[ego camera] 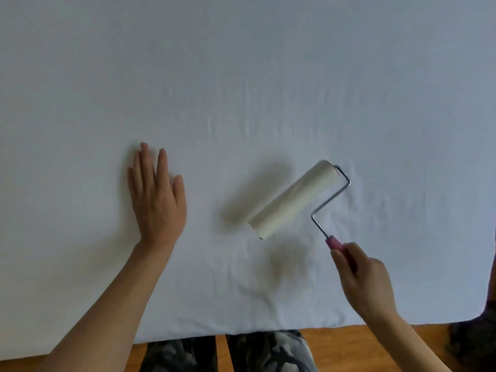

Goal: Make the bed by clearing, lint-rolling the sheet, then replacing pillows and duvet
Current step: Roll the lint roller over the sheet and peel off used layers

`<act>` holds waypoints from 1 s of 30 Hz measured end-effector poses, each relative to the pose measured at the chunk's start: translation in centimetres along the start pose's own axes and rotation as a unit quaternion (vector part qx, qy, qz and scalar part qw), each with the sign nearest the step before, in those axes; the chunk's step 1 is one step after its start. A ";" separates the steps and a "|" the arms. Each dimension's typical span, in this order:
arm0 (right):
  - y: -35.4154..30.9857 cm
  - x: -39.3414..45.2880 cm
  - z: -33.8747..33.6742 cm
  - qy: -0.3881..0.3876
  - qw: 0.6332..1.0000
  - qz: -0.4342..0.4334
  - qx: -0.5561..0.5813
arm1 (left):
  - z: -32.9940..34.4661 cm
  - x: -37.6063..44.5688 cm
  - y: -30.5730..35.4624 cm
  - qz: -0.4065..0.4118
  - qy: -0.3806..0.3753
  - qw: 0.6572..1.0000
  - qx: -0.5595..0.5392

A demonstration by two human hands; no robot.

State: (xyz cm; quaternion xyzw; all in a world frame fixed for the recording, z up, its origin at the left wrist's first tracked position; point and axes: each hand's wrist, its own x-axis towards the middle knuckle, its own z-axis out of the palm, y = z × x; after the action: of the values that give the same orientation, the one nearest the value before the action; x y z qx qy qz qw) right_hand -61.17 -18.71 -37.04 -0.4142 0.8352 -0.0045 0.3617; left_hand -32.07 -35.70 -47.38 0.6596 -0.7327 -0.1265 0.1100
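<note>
Head camera is looking down on a white fitted cotton sheet [241, 76] that is covering the bed and filling nearly all of the frame, its near edge running along the bottom above a strip of orange-brown wooden floor [335, 336]. Faint creases are showing in the fabric around the middle and near the lower centre.

A lint roller with a cream paper roll, bent steel wire frame and pink plastic handle [292, 200] is sitting right of centre, casting a soft shadow on the sheet to its left; whether the roll is touching the fabric cannot be told. The roll's long axis is running diagonally, from lower left near the person up to upper right, farther across the bed. The wire is leaving the far end of the roll, bending back alongside it and dropping into the pink handle, which is pointing down and right toward the person.

The right hand [362, 277] is gripping that handle, fingers curled round it with the thumb along the top. The left hand [155, 194] is resting flat on the sheet well apart from the roller, fingers straight and pointing away, palm down.

Camouflage-patterned trousers [268, 350] are showing at the bottom edge.
</note>
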 end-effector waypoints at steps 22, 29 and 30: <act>-8.3 8.5 0.0 0.016 0.979 0.101 0.176 | 3.1 1.8 4.5 0.084 -0.056 0.993 0.065; 1.8 -6.2 4.8 -0.068 0.957 0.238 0.151 | 3.5 1.8 4.5 0.088 -0.043 0.993 0.063; 2.7 -7.4 5.2 -0.081 0.955 0.250 0.140 | 3.5 1.8 4.5 0.087 -0.043 0.993 0.062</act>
State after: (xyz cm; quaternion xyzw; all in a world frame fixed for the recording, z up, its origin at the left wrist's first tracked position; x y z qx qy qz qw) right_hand -56.94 -10.31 -37.28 -0.1368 0.8711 0.0027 0.4717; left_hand -37.63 -36.95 -49.18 0.5926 -0.7980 -0.0986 0.0477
